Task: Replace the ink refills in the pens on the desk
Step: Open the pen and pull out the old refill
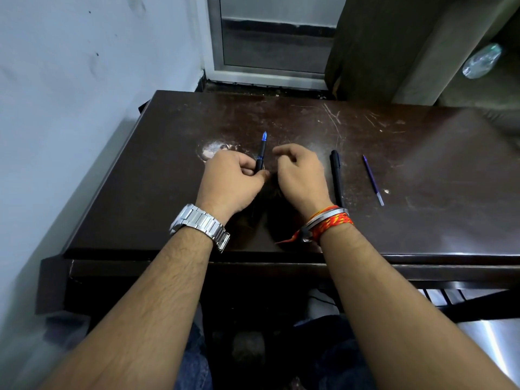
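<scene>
Gripping blue-tipped pen [261,153] in left hand [230,181], left of black pen [336,175] on worktop [422,215]; right hand [299,175] between them, grip loosely curled, empty.

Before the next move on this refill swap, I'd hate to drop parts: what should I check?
1. Firm grip of left hand on blue-tipped pen: ok.
2. Whether right hand is free: cannot tell, its palm is hidden.
3. A loose refill ready on the desk, right of the black pen: ok.
4. That black pen lies flat, away from the desk edge: ok.
5. Old refill out of the held pen: cannot tell.
</scene>
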`<state>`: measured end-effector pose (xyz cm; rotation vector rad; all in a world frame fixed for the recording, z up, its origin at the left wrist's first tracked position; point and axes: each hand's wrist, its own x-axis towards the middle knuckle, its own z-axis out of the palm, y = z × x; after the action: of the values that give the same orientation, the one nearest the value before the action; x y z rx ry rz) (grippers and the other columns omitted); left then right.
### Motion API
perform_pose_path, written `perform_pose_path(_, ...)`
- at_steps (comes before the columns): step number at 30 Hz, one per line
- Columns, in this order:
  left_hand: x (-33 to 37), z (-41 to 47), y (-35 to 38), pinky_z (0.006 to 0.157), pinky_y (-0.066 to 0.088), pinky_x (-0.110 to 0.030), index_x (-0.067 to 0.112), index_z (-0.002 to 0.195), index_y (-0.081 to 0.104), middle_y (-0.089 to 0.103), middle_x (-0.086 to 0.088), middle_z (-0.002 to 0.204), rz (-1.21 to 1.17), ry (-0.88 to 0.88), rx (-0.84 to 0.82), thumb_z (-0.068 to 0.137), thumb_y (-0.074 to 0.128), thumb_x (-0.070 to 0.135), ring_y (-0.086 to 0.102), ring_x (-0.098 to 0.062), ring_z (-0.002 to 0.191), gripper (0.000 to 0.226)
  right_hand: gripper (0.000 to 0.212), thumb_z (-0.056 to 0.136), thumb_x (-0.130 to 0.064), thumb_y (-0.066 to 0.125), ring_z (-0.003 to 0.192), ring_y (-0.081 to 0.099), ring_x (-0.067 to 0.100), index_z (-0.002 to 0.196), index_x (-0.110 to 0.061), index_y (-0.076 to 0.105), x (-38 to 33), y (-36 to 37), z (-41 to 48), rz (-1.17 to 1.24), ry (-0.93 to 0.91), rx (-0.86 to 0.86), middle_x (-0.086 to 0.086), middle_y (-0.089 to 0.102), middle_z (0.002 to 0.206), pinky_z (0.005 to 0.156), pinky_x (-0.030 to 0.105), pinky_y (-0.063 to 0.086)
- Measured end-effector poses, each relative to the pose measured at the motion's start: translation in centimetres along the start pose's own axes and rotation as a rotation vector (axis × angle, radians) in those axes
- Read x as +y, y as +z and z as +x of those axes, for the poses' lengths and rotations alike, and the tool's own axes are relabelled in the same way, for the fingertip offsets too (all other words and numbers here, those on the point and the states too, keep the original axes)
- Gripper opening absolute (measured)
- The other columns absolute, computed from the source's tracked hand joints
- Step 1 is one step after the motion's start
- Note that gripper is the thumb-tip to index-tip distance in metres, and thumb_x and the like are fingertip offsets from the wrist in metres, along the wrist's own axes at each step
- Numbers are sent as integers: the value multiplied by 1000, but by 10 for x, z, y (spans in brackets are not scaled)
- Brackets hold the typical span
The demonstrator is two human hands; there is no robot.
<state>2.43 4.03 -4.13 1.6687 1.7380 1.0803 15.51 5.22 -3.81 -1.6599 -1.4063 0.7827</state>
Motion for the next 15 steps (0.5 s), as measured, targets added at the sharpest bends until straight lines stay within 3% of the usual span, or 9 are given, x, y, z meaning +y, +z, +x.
perform_pose_path(3, 0, 0, -1, 47, 40, -6, 17, 64, 72, 64, 10, 54, 36, 43, -13, 76, 78, 27, 61, 5, 60, 17, 14, 84, -34, 64, 76, 68, 11, 88, -20, 68, -3, 4, -1, 295, 60, -56, -5, 71, 80, 80, 43, 58)
perform_pose_path(5, 0, -1, -1, 46, 38, -6, 15, 64, 71, 63, 9, 54, 44, 52, -24, 76, 77, 25, 59, 6, 56, 18, 25, 78, -41, 76, 61, 63, 7, 82, -19, 65, 0, 7, -2, 312, 22, -52, -4, 68, 72, 64, 35, 55)
perform_pose_path(8, 1, -2, 1, 45, 40, -11, 12, 65, 71, 66, 5, 56, 25, 68, -39, 78, 77, 24, 62, -3, 60, 18, 18, 80, -31, 77, 51, 58, 7, 75, -19, 64, 1, 7, -2, 396, 11, -50, -7, 64, 60, 51, 26, 47)
perform_pose_path(10, 2, -1, 0, 46, 40, -12, 13, 66, 72, 66, 5, 57, 16, 77, -38, 78, 77, 25, 62, -4, 59, 18, 16, 83, -26, 72, 47, 54, 8, 69, -20, 65, -1, 6, -2, 481, 34, -72, -7, 60, 54, 49, 26, 45)
perform_pose_path(12, 1, -1, 0, 49, 41, -10, 15, 69, 74, 68, 7, 58, 11, 82, -44, 78, 77, 25, 63, -1, 57, 14, 19, 86, -21, 67, 51, 52, 11, 67, -19, 67, -4, 7, -1, 536, 53, -82, 2, 62, 62, 55, 30, 44)
perform_pose_path(15, 0, -2, 1, 59, 50, -19, 21, 80, 79, 74, 7, 67, 5, 75, -135, 77, 74, 27, 69, -3, 64, 8, 24, 95, -14, 55, 56, 58, 8, 77, -14, 71, -10, 3, 0, 697, 135, -55, 4, 70, 72, 58, 30, 51)
